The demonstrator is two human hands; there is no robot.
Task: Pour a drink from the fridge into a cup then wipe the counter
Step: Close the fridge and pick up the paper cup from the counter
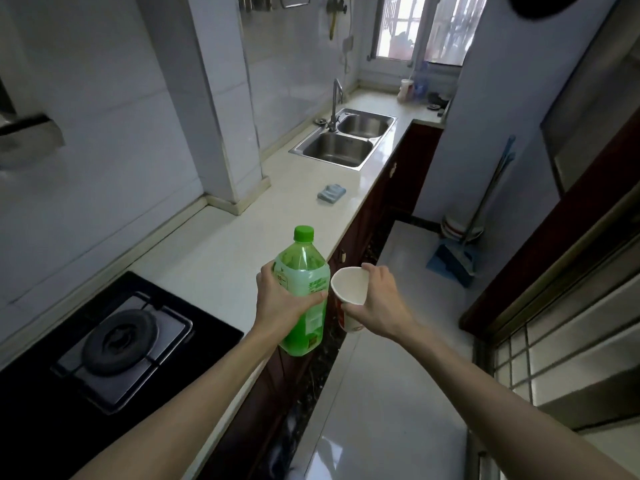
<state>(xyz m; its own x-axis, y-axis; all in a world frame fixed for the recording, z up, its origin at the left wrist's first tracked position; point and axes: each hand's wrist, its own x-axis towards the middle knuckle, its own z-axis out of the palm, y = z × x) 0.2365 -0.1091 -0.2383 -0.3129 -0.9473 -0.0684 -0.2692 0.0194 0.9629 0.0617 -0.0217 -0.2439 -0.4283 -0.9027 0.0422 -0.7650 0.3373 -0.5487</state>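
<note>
My left hand (pixel 282 297) grips a green plastic bottle (pixel 304 271) around its middle; the bottle is upright, its green cap on, with green drink inside. My right hand (pixel 377 299) holds a white paper cup (pixel 348 287) with red print, tilted so its empty mouth faces me. Both are held in the air beside the front edge of the pale counter (pixel 242 244). A folded blue cloth (pixel 331 192) lies on the counter farther along, in front of the sink.
A gas hob (pixel 117 337) sits on the counter at lower left. A double steel sink (pixel 346 140) with a tap lies beyond the cloth. Dark cabinets run below the counter. A broom and dustpan (pixel 457 254) lean against the far wall across the narrow tiled floor.
</note>
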